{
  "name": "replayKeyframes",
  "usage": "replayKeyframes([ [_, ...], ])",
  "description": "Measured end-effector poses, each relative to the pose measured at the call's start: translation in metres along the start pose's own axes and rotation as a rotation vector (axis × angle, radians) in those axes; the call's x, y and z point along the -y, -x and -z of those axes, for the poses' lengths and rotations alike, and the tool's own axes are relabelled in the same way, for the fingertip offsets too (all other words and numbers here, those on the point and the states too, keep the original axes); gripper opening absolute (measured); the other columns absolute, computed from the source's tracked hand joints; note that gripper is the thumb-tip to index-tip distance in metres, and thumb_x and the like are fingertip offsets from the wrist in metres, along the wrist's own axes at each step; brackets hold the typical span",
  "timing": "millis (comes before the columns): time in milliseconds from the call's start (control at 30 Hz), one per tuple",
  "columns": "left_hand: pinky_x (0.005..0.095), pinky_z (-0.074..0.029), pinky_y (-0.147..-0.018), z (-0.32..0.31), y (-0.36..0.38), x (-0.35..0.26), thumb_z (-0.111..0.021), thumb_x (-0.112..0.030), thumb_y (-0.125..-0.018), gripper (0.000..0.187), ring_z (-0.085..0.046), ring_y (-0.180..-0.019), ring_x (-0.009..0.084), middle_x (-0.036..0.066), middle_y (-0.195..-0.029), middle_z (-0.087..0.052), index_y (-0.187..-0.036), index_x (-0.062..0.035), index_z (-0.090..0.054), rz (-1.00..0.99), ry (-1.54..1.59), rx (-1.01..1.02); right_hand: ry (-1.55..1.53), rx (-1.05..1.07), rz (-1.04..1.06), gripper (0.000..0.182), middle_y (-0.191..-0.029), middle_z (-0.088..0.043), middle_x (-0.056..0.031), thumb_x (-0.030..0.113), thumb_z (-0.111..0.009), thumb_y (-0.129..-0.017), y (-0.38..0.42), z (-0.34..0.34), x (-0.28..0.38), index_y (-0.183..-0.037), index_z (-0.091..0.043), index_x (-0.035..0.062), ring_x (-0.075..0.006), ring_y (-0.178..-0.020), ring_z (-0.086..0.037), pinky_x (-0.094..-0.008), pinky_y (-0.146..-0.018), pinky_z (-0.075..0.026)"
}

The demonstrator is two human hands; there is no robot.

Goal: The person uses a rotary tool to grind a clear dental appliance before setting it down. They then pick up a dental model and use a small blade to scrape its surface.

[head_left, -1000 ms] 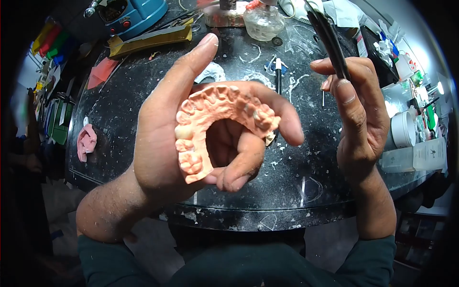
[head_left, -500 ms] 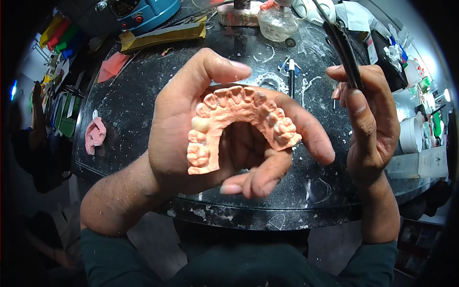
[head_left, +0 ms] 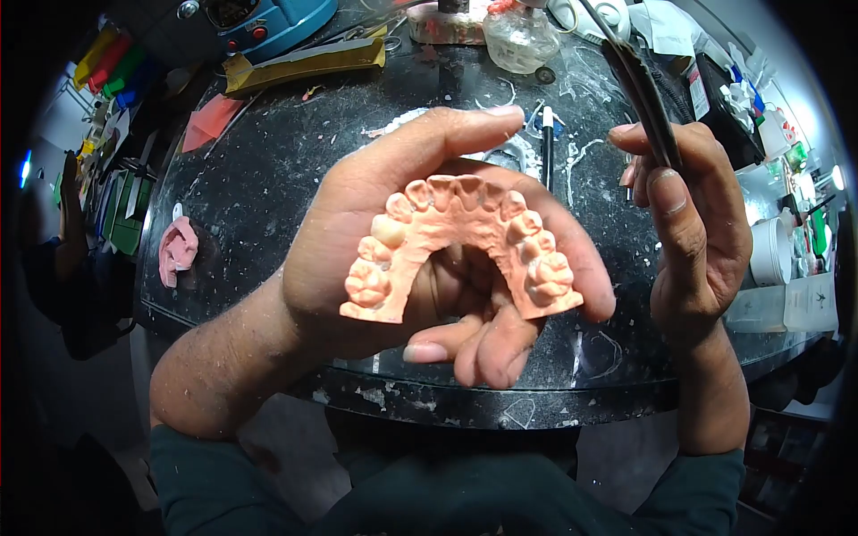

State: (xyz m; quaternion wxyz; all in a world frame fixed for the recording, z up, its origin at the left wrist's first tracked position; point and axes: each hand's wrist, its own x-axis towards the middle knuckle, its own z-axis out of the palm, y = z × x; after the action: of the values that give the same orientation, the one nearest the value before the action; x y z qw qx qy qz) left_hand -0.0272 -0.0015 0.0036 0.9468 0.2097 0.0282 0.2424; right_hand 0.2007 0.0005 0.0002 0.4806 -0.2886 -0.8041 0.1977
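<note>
A peach-coloured dental cast (head_left: 466, 221), a horseshoe arch of teeth, faces up at the middle of the view. My left hand (head_left: 331, 237) cradles it from behind and below, with curled fingers under the arch. One tooth on the cast's left side is paler than its neighbours. To the right, raised above the bench, my right hand (head_left: 702, 237) pinches the lower end of a long slim dark tool (head_left: 645, 98) between thumb and fingers. The tool slants up and left and has a ragged edge; its exact kind I cannot make out.
On the black bench (head_left: 268, 170) lie a pink moulded piece (head_left: 179, 252), a red sheet (head_left: 211, 122), a yellow tray (head_left: 304, 67) and a black pen (head_left: 547, 147). A blue machine (head_left: 277, 27) and a glass jar (head_left: 520, 43) stand at the back. White tubs (head_left: 770, 253) are at right.
My left hand has turned the cast to a more level, symmetrical pose, a little to the right. Its thumb has shifted right and down. The right hand and its tool are almost still.
</note>
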Motion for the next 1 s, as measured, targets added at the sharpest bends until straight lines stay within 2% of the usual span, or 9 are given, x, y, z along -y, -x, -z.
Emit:
replayKeyframes([
  [200, 0.0253, -0.046, -0.037, 0.005, 0.001, 0.001, -0.003, -0.042, -0.102, 0.084, -0.055, -0.04, 0.0221, 0.031, -0.065, -0.058, -0.1, 0.0263, -0.052, -0.078, -0.155, 0.073, 0.016, 0.002, 0.064, 0.034, -0.109, -0.061, -0.013, 0.023, -0.043, -0.1, -0.001, 0.004, -0.005, -0.116, -0.056, -0.0047, -0.0117, -0.082, -0.048, -0.0265, -0.076, -0.042],
  [333, 0.0214, -0.041, -0.039, -0.006, 0.001, 0.003, -0.014, -0.045, -0.102, 0.076, -0.049, -0.043, 0.0133, 0.012, -0.058, -0.053, -0.106, 0.0197, -0.054, -0.108, -0.181, -0.154, 0.112, -0.041, 0.187, 0.037, -0.113, -0.06, -0.0149, 0.024, -0.041, -0.102, -0.005, 0.011, -0.005, -0.12, -0.053, -0.0056, -0.0121, -0.083, -0.049, -0.0299, -0.081, -0.04],
  [467, 0.0208, -0.033, -0.039, -0.008, -0.004, 0.008, -0.021, -0.046, -0.101, 0.071, -0.042, -0.04, 0.0099, -0.001, -0.05, -0.036, -0.104, 0.0154, -0.056, -0.185, -0.276, -0.321, -0.233, -0.206, 0.076, 0.037, -0.079, -0.043, -0.0026, 0.033, -0.04, -0.103, 0.003, 0.004, 0.003, -0.115, -0.047, -0.0013, -0.0125, -0.074, -0.042, -0.0377, -0.087, -0.038],
  [533, 0.0208, -0.031, -0.038, -0.006, -0.005, 0.009, -0.021, -0.046, -0.101, 0.07, -0.037, -0.038, 0.0086, -0.003, -0.049, -0.035, -0.101, 0.0135, -0.058, -0.22, -0.231, -0.3, -0.259, -0.106, -0.048, 0.037, -0.085, -0.053, -0.005, 0.043, -0.054, -0.096, 0.004, 0.002, 0.019, -0.105, -0.047, 0.0082, -0.0151, -0.08, -0.051, -0.0428, -0.093, -0.038],
  [667, 0.0209, -0.029, -0.035, -0.02, -0.001, 0.006, -0.023, -0.047, -0.101, 0.069, -0.034, -0.035, 0.0075, 0.006, -0.051, -0.049, -0.101, 0.0134, -0.056, -0.118, -0.229, -0.489, -0.066, 0.182, 0.197, 0.036, -0.096, -0.063, -0.0037, 0.038, -0.068, -0.088, 0.003, 0.007, 0.011, -0.109, -0.05, 0.0155, -0.0191, -0.094, -0.059, -0.0472, -0.103, -0.037],
  [700, 0.0223, -0.044, -0.044, 0.014, 0.005, 0.0, -0.022, -0.046, -0.102, 0.067, -0.052, -0.046, 0.0118, 0.016, -0.066, -0.06, -0.105, 0.0132, -0.054, -0.099, -0.295, -0.055, 0.118, 0.255, 0.323, 0.036, -0.099, -0.065, -0.002, 0.034, -0.072, -0.085, 0.004, 0.007, 0.009, -0.109, -0.05, 0.0178, -0.0205, -0.098, -0.06, -0.0495, -0.107, -0.035],
  [733, 0.0223, -0.044, -0.044, 0.008, 0.005, 0.003, -0.022, -0.046, -0.102, 0.067, -0.052, -0.046, 0.0118, 0.016, -0.066, -0.06, -0.105, 0.0132, -0.054, -0.097, -0.293, -0.056, 0.137, 0.221, 0.215, 0.035, -0.1, -0.066, -0.0004, 0.035, -0.072, -0.085, 0.009, 0.005, 0.025, -0.106, -0.049, 0.0192, -0.0228, -0.105, -0.059, -0.0517, -0.109, -0.032],
  [833, 0.0303, -0.052, -0.09, -0.007, 0.007, 0.009, -0.02, -0.033, -0.106, 0.052, -0.067, -0.089, 0.0229, 0.02, -0.091, -0.063, -0.14, 0.0034, -0.036, -0.303, -0.519, -0.28, 0.29, 0.324, 0.17, 0.033, -0.101, -0.067, 0.0017, 0.034, -0.072, -0.086, 0.005, 0.009, 0.045, -0.104, -0.048, 0.0207, -0.0245, -0.112, -0.056, -0.0537, -0.11, -0.03],
  [1000, 0.0284, -0.052, -0.085, 0.002, 0.005, 0.005, -0.022, -0.037, -0.106, 0.051, -0.065, -0.088, 0.0202, 0.02, -0.095, -0.061, -0.122, 0.0063, -0.045, -0.287, -0.577, -0.2, 0.332, 0.248, 0.119, 0.032, -0.096, -0.069, 0.0037, 0.035, -0.072, -0.085, 0.011, 0.008, 0.053, -0.103, -0.048, 0.0217, -0.0249, -0.119, -0.052, -0.0553, -0.114, -0.022],
])
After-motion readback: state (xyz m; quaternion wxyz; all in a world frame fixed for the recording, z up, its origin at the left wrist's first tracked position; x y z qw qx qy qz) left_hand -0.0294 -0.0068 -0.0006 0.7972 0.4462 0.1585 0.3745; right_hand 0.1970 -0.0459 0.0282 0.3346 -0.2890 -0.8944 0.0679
